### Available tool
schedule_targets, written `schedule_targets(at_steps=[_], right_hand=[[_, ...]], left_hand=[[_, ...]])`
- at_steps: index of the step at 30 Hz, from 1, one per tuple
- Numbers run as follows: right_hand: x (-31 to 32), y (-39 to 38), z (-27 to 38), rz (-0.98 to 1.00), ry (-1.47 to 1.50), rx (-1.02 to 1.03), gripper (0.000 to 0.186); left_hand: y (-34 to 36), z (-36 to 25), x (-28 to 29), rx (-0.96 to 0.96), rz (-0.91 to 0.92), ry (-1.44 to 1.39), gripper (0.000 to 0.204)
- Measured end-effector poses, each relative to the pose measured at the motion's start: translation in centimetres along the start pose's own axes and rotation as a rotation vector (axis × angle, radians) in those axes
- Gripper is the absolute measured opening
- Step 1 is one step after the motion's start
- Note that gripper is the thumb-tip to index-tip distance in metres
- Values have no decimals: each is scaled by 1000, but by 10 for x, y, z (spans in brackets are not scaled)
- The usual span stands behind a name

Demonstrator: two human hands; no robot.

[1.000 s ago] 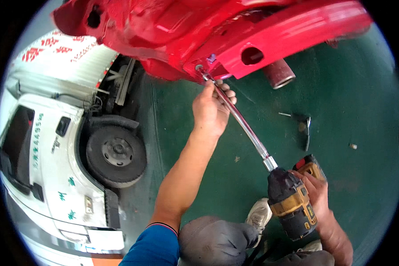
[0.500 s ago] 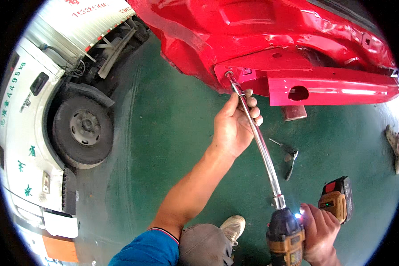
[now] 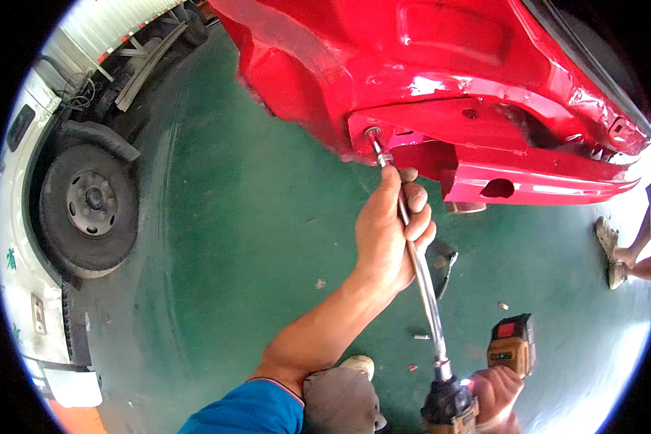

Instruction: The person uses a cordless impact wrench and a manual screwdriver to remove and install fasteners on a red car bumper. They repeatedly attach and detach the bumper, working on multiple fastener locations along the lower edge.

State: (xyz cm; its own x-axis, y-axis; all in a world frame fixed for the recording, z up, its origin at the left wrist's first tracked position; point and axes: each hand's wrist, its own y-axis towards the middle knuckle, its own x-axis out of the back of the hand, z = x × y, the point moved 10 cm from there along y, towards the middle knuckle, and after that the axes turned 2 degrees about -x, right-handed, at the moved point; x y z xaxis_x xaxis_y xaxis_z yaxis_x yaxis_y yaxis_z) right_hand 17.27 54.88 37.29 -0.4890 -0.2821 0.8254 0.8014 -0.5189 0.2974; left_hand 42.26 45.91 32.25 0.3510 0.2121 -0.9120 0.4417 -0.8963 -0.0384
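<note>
The left hand point(image 3: 390, 235) was curled around a chrome extension bar point(image 3: 428, 296), whose far end met a round fastener point(image 3: 372, 132) in a red car body panel point(image 3: 304, 94), while the right hand point(image 3: 498, 394) was clamped on the handle of a cordless impact wrench point(image 3: 447, 414) at the bar's near end. The hands were well apart, and the lower edge of the view cut off the tool's body (its battery point(image 3: 512, 333) showed above the right hand). The left hand's fingers hid part of the bar, and a gray-trousered knee point(image 3: 340, 398) partly covered a pale shoe point(image 3: 362, 365). On the green floor point(image 3: 231, 217), a ratchet wrench point(image 3: 448, 276) lay just beyond the bar, with a small metal piece point(image 3: 422, 336) closer to it. A white truck point(image 3: 40, 318) with a dark wheel point(image 3: 90, 206) stood to the left; another person's legs point(image 3: 633, 260) showed at far right.
</note>
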Motion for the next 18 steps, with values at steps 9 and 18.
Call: schedule_targets(at_steps=[9,18], right_hand=[[-1,3,8,-32,-20,42,28],[-7,0,6,-27,-44,33,29]], left_hand=[[2,-4,-1,18,-22,47,37],[3,-4,-1,18,-9,61,36]])
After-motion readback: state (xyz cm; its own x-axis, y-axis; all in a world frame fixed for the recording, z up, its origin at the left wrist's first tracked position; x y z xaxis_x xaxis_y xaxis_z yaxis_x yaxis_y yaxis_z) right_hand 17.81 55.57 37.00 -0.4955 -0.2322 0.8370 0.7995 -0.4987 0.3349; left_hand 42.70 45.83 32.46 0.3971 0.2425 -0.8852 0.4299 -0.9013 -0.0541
